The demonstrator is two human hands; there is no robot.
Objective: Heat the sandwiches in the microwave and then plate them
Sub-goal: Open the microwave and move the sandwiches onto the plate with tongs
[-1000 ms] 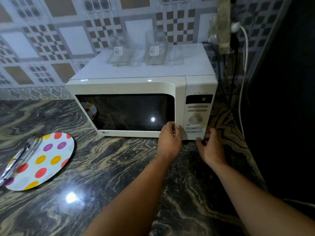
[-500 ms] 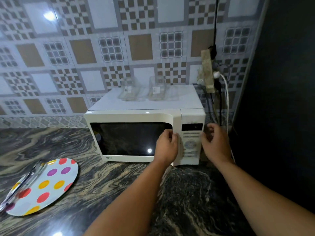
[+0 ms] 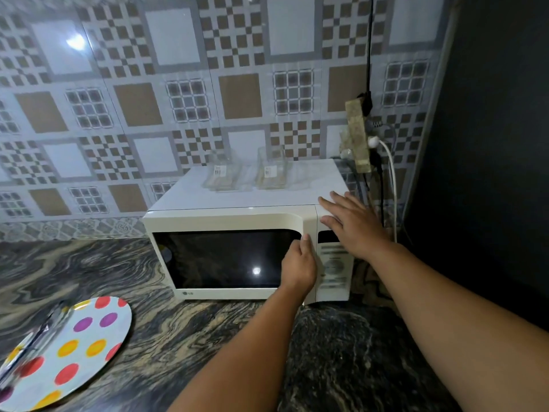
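A white microwave stands on the dark marble counter with its door closed. My left hand curls its fingers around the right edge of the door. My right hand lies flat with fingers spread on the microwave's top right corner, above the control panel. Two clear plastic sandwich boxes sit side by side on the microwave's roof. A white plate with coloured dots lies on the counter at the lower left, with a clear wrapper on its left part.
A patterned tiled wall runs behind the counter. A socket with plugs and hanging cables is right of the microwave. A dark panel closes off the right side. Bare counter lies in front of the microwave.
My right hand rose from the counter by the microwave's lower right corner to its top right corner. My left hand slid up the door edge. The view tilted upward.
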